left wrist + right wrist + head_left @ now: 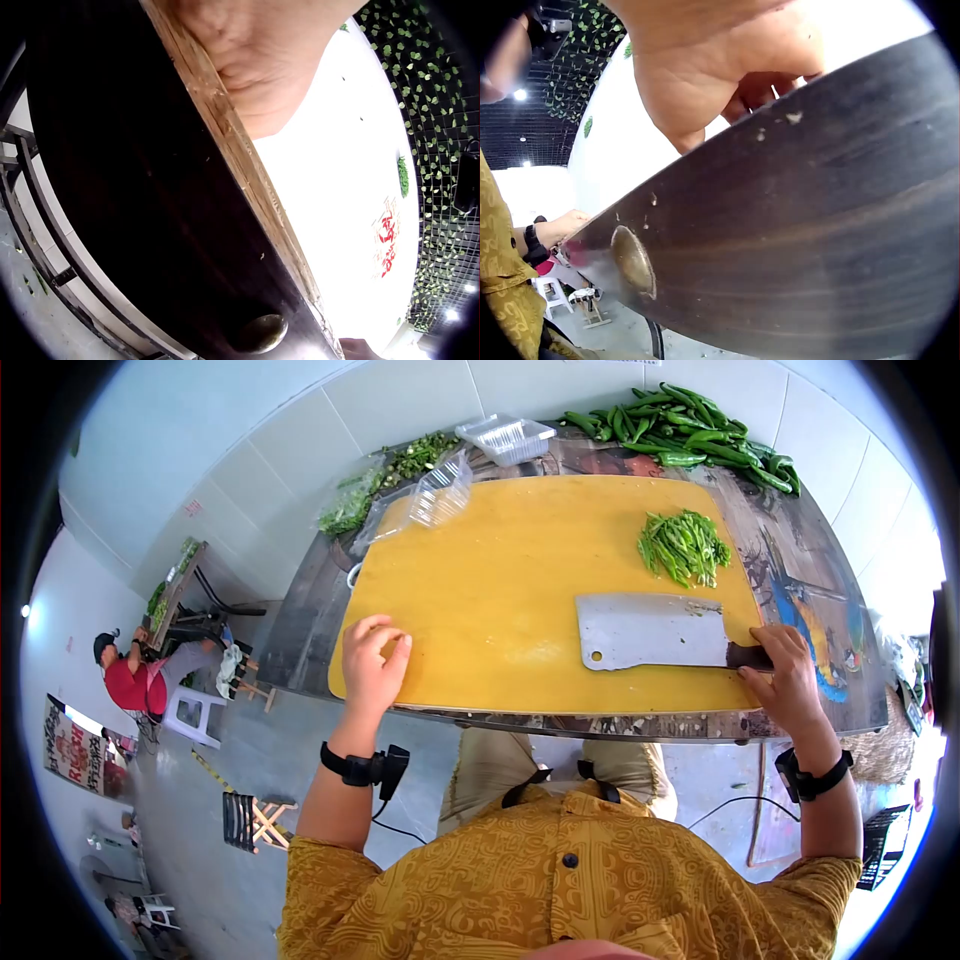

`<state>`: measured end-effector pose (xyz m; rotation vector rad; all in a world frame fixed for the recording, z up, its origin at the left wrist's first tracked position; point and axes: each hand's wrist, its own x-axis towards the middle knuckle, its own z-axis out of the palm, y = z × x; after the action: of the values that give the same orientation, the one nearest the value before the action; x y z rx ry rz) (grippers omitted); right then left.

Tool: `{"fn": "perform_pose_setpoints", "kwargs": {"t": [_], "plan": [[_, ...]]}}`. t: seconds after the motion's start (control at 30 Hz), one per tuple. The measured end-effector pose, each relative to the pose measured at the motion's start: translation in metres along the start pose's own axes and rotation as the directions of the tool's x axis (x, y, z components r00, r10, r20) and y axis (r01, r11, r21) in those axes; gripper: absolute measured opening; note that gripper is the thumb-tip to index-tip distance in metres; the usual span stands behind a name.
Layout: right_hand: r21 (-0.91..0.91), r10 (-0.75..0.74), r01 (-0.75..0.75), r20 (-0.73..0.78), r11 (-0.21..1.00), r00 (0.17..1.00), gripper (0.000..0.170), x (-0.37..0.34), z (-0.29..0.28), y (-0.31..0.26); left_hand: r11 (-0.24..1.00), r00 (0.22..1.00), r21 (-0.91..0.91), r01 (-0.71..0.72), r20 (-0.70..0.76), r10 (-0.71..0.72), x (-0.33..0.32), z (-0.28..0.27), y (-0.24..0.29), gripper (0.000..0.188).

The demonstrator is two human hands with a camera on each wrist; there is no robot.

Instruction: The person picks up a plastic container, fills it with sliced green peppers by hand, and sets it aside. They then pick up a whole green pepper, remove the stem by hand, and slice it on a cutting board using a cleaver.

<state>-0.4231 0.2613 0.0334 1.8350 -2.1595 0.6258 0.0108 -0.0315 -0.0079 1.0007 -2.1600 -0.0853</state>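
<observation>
A cleaver [652, 632] lies flat on the yellow cutting board [480, 590], its dark handle toward the right edge. My right hand [788, 678] is at that handle, fingers over it and thumb at its near side; in the right wrist view the hand [720, 67] shows above the table edge, the cleaver hidden. Chopped green pieces [684, 548] form a small pile behind the blade. At the board's left edge my left hand [374, 665] holds nothing, its fingers loosely bent; the left wrist view shows this hand [262, 60] by the table edge.
Green peppers [690, 425] are heaped at the back right. Clear plastic containers [506, 438] and a clear lid [440, 490] stand at the back left, near chopped greens [415, 457]. A person in red [135, 685] is far left, near a white stool [195, 712].
</observation>
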Motion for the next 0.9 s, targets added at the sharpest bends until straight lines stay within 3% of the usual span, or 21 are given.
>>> {"fn": "perform_pose_setpoints", "kwargs": {"t": [0.23, 0.43, 0.83, 0.9], "plan": [[-0.032, -0.066, 0.066, 0.005, 0.997, 0.998, 0.040, 0.005, 0.004, -0.004, 1.000, 1.000, 0.013, 0.006, 0.001, -0.006, 0.001, -0.001, 0.005, 0.017], [-0.065, -0.193, 0.185, -0.145, 0.981, 0.971, 0.040, 0.007, -0.002, -0.006, 1.000, 1.000, 0.022, -0.013, -0.011, 0.013, 0.000, 0.001, 0.003, 0.022], [-0.047, -0.155, 0.148, -0.217, 0.988, 0.964, 0.030, 0.038, -0.033, -0.016, 0.998, 0.999, 0.052, -0.031, 0.020, 0.030, 0.003, 0.000, 0.005, 0.021], [0.010, -0.066, 0.070, -0.210, 0.998, 0.975, 0.027, 0.048, -0.034, -0.017, 0.998, 0.999, 0.052, -0.025, 0.021, 0.024, 0.002, -0.002, 0.005, 0.020]]}}
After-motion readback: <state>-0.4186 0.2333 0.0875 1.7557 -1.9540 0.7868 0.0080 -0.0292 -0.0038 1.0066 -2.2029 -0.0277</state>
